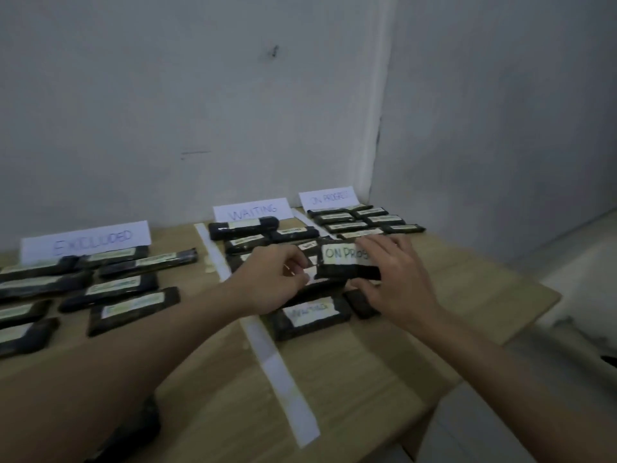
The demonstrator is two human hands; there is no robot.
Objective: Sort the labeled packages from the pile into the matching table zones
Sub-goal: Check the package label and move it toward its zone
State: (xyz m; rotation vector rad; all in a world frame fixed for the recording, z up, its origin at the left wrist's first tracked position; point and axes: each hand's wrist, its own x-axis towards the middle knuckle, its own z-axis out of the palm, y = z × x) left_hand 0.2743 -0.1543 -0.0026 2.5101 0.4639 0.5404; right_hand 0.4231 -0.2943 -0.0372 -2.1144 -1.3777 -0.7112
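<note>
A black package labeled ON PROGRESS [347, 262] is lifted a little above the middle zone. My right hand [397, 279] grips its right end, fingers on top and thumb beneath. My left hand [277, 279] pinches at its left end, fingers curled. Below them lies a black package labeled WAITING [310, 314]. Standing paper signs read EXCLUDED [90, 240], WAITING [252, 210] and ON PROGRESS [329, 197]. Several black labeled packages lie in front of each sign.
White tape strips [277, 369] divide the wooden table [367, 369] into zones. The table's right edge runs diagonally at right, with pale floor [581, 295] beyond. Grey walls meet in a corner behind. A dark object [137, 426] lies near the front edge at lower left.
</note>
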